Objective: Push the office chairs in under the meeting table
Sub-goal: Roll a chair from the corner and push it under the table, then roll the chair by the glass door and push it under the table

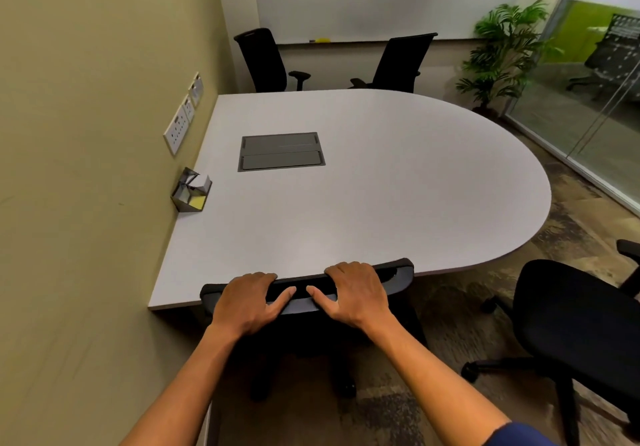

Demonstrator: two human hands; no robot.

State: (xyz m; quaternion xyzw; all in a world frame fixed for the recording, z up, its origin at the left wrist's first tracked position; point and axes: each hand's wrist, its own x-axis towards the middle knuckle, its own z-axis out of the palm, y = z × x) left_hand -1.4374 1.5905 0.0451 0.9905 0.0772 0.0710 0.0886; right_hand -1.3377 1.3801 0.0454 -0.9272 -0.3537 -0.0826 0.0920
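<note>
Black chair back (394, 272) at table (381, 185) edge | 2 hands: L (247, 301) + R (356, 293) gripping top rail, fingers curled over.

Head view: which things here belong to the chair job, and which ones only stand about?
Job: left hand and right hand on near chair; meeting table; side chair; two far chairs.

Standing about: note holder, cable box, wall sockets, plant.
</note>
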